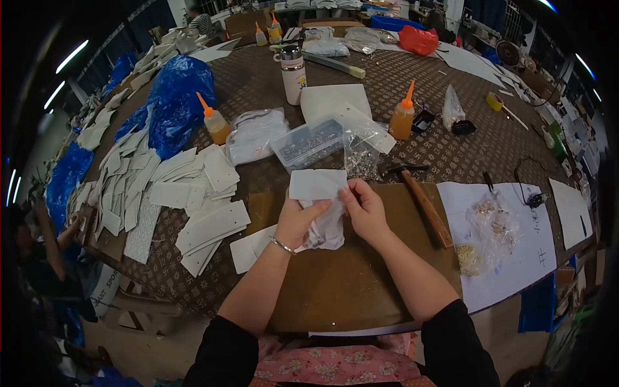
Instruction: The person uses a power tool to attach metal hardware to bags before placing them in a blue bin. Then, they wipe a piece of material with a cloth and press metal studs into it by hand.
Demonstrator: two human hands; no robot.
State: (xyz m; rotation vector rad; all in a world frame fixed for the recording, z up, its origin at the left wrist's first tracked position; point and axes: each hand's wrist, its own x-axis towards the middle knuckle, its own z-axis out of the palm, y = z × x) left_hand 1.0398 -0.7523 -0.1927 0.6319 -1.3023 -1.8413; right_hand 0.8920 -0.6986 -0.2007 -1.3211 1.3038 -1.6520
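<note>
A flat white rectangular piece is held upright above the brown board. My left hand grips it from the left, thumb across its lower part. My right hand pinches the right edge between thumb and fingers. Crumpled white cloth hangs below the piece, between the two hands. Just left of my left wrist, more white pieces lie on the board's edge. Beyond my hands are a clear plastic box and a bag of small metal parts.
A hammer lies to the right, beside white paper holding bags of small parts. Piles of white pieces cover the left side. Glue bottles and a flask stand farther back. Another person is at far left.
</note>
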